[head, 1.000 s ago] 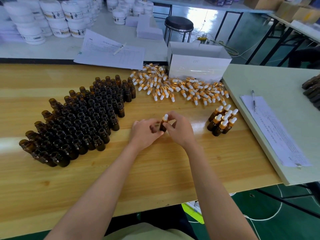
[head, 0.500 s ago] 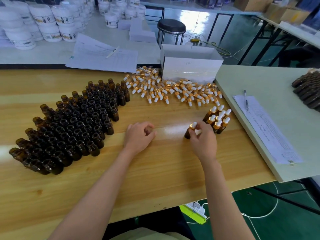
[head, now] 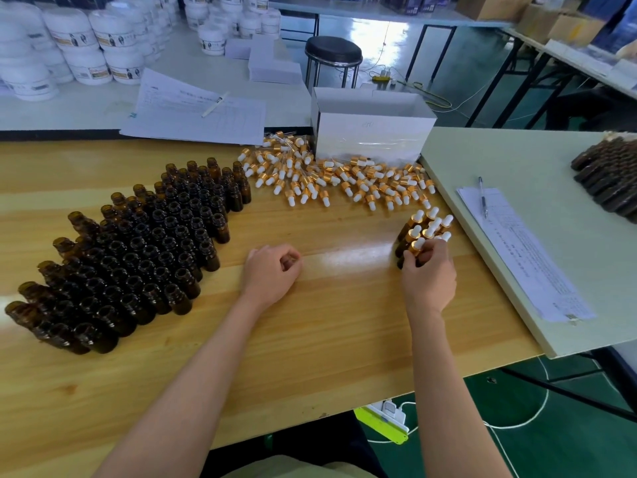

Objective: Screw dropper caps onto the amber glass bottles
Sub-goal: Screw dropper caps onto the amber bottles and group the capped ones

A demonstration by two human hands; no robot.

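The capped bottle stands at the near edge of the group of finished bottles on the right side of the wooden table. The right hand grips it, fingers curled round its body. The left hand rests on the table in the middle, loosely curled and holding nothing. The open amber bottles crowd the left side. The loose dropper caps lie farther off, just in front of a white box.
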